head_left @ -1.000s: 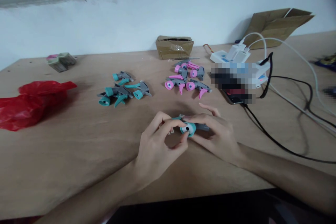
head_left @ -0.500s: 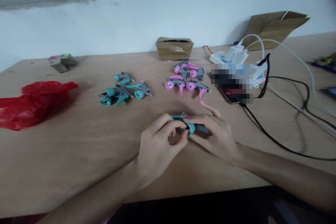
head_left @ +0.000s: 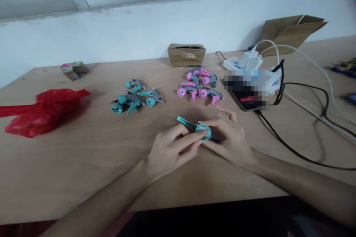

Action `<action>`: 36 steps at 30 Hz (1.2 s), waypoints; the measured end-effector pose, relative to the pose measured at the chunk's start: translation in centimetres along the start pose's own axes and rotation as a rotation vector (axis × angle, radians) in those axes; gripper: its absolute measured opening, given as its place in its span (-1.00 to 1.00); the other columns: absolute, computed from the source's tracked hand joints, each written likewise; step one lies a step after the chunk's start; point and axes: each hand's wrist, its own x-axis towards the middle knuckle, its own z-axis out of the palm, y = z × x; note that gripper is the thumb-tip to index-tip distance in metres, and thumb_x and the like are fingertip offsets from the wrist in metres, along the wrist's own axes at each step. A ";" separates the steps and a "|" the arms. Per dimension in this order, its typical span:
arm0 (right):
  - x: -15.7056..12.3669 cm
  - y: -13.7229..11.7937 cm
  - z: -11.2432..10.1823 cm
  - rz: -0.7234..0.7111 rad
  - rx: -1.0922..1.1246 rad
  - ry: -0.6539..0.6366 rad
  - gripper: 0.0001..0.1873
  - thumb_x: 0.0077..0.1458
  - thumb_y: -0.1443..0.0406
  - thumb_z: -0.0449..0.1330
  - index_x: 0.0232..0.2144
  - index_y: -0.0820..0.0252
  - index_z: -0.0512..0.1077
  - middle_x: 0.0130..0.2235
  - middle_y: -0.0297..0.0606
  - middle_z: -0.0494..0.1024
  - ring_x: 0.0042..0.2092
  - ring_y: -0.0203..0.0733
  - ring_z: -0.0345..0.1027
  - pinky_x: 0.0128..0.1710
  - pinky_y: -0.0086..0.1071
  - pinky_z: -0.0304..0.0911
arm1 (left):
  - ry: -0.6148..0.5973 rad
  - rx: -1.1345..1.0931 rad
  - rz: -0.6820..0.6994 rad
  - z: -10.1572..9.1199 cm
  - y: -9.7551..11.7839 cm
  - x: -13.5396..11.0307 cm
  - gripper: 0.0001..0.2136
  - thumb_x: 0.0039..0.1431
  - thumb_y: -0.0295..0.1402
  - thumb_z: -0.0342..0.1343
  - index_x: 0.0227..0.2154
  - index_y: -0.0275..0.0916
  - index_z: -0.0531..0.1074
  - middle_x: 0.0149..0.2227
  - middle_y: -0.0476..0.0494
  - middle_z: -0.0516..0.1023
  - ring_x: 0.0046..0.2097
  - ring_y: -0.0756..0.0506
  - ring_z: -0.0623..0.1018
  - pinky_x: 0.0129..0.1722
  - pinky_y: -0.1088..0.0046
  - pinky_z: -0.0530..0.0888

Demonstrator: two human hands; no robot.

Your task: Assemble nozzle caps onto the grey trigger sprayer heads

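Both my hands meet at the middle of the wooden table (head_left: pixel 83 163) around one teal and grey spray trigger head (head_left: pixel 202 132). My right hand (head_left: pixel 230 141) grips its grey body from the right. My left hand (head_left: pixel 172 152) has thumb and fingers closed on the teal screw cap. The teal trigger lever sticks out to the upper left. A group of several teal trigger heads (head_left: pixel 136 100) lies behind my left hand. Several pink trigger heads (head_left: pixel 198 85) lie behind my right hand.
A red plastic bag (head_left: pixel 44 111) lies at the left. A small cardboard box (head_left: pixel 186 54) stands at the back, a larger open one (head_left: pixel 289 31) at the back right. A white power strip (head_left: pixel 250 63), a phone (head_left: pixel 247 100) and black and white cables (head_left: pixel 306 96) fill the right side.
The trigger head has been turned in my hands, so the cap's open ring now faces up and the lever points up left. The camera has shifted slightly.
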 end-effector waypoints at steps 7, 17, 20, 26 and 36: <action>0.0 -0.4 0.2 -0.008 -0.015 -0.038 -0.78 -0.01 0.23 0.24 -0.30 0.13 0.34 -0.35 -0.36 0.51 -0.28 -0.26 0.37 0.06 -0.13 -0.05 | -0.002 0.063 0.059 -0.4 0.1 0.1 -0.82 0.05 -0.30 0.12 -0.30 -0.26 0.46 -0.40 -0.07 0.42 -0.40 0.04 0.45 -0.43 0.56 0.48; 2.0 -2.0 2.6 -0.141 -0.082 -0.034 -0.97 0.06 0.36 0.06 -0.41 0.16 0.29 -0.46 -0.40 0.43 -0.37 -0.28 0.32 0.01 -0.15 -0.03 | 0.139 0.277 -0.011 -0.9 -0.3 -0.4 -0.82 0.10 -0.27 0.08 -0.48 -0.26 0.43 -0.47 -0.02 0.43 -0.52 0.07 0.43 -0.53 0.60 0.39; 3.2 -2.6 2.8 -0.143 -0.097 0.030 -0.93 0.03 0.36 0.07 -0.37 0.14 0.31 -0.44 -0.38 0.47 -0.33 -0.24 0.34 -0.01 -0.15 0.00 | 0.250 0.293 -0.014 -1.3 -0.8 -0.2 -0.84 0.07 -0.27 0.10 -0.45 -0.26 0.42 -0.48 -0.02 0.44 -0.54 0.07 0.42 -0.52 0.58 0.39; 4.2 -3.4 2.1 -0.145 -0.154 0.134 -0.84 -0.04 0.36 0.13 -0.32 0.12 0.33 -0.38 -0.35 0.52 -0.26 -0.16 0.38 -0.04 -0.13 0.05 | 0.339 0.265 -0.004 -1.9 -0.9 0.0 -0.83 0.04 -0.28 0.11 -0.35 -0.29 0.41 -0.51 0.00 0.44 -0.53 0.06 0.42 -0.50 0.57 0.39; 4.8 -2.4 2.7 -0.100 -0.177 0.009 -0.86 0.04 0.33 0.09 -0.28 0.09 0.33 -0.31 -0.34 0.52 -0.19 -0.15 0.36 0.07 -0.08 -0.12 | 0.227 0.038 -0.177 -1.3 -0.9 -0.3 -0.87 0.14 -0.31 0.04 -0.29 -0.24 0.36 -0.52 0.04 0.32 -0.52 0.05 0.34 -0.51 0.55 0.32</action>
